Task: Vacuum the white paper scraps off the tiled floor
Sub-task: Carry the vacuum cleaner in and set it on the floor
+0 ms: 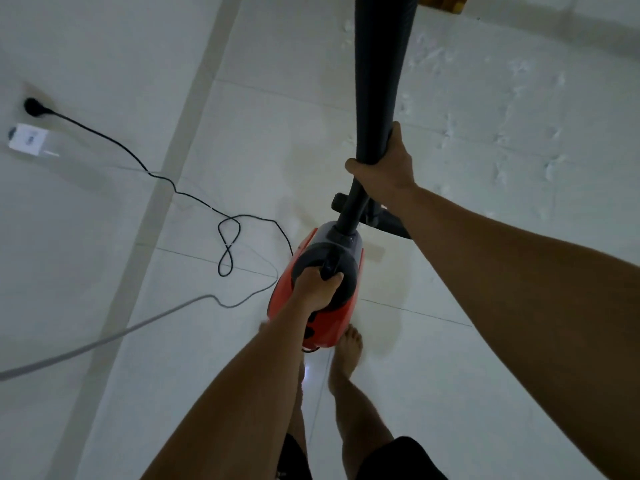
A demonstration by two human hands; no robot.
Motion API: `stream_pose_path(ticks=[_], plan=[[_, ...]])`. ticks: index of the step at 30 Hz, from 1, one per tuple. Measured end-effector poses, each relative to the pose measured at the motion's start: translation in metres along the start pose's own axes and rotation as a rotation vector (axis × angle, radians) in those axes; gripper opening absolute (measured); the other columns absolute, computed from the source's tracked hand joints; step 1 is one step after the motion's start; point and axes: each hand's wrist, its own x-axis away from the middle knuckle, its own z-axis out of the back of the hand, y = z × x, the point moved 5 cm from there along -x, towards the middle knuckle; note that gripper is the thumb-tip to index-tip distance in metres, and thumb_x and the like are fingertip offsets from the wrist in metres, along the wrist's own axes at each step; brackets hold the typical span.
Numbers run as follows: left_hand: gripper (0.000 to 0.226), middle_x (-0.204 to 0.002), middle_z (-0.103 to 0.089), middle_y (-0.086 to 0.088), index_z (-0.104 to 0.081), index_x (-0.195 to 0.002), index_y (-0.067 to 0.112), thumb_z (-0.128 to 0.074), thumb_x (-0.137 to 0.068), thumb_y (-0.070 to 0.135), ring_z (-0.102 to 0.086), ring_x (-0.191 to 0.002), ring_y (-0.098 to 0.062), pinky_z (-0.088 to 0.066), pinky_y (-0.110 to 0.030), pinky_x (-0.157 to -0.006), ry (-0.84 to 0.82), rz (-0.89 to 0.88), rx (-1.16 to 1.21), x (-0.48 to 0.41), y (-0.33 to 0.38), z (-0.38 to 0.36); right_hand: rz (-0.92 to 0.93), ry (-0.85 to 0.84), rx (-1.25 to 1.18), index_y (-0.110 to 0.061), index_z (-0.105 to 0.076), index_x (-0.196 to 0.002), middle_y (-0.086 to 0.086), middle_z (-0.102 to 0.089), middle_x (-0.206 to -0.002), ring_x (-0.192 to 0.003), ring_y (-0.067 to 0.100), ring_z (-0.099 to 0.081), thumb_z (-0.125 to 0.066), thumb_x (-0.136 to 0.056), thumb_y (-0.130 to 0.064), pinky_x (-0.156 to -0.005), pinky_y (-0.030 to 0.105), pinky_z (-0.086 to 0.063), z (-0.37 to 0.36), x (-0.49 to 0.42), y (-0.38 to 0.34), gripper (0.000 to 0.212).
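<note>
A red and black vacuum cleaner (pixel 341 318) hangs above the tiled floor (pixel 433 341), and my left hand (pixel 317 287) grips its black top handle. My right hand (pixel 388 164) grips the dark hose tube (pixel 377 74), which rises out of the top of the frame. Several white paper scraps (pixel 502 143) lie scattered on the tiles to the upper right. A black floor nozzle (pixel 391 221) shows partly behind my right forearm.
A black power cord (pixel 166 178) runs from a plug (pixel 33 107) on the left wall across the floor to the vacuum. A grey cable (pixel 104 341) crosses the lower left. My bare feet (pixel 348 348) stand under the vacuum. A wooden piece (pixel 446 3) sits at top.
</note>
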Motion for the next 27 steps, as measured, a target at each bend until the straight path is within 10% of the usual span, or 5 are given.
stream_pose_path(ticks=[15,27], plan=[[0.03,-0.064,-0.058,0.002,-0.057,-0.081,0.02,-0.058,-0.1,0.044,-0.056,-0.058,-0.011,-0.041,-0.021,-0.055,-0.015,0.029,-0.054,-0.047,-0.208,-0.026,-0.086,-0.007,0.02,-0.02,-0.044,-0.117,-0.006,-0.06,-0.09,-0.073,0.005,-0.058,-0.079,-0.076,-0.024,-0.054,0.017,-0.042,-0.145,0.084,0.121,0.054],[0.03,-0.067,-0.055,0.002,-0.065,-0.099,0.006,-0.057,-0.102,0.036,-0.064,-0.078,-0.027,-0.047,-0.03,-0.073,-0.018,0.1,-0.18,-0.009,-0.326,0.016,-0.204,-0.054,-0.028,-0.022,-0.042,-0.11,-0.006,-0.058,-0.087,-0.072,0.007,-0.058,-0.079,-0.077,-0.021,-0.053,0.021,-0.043,-0.239,0.172,0.152,0.049]])
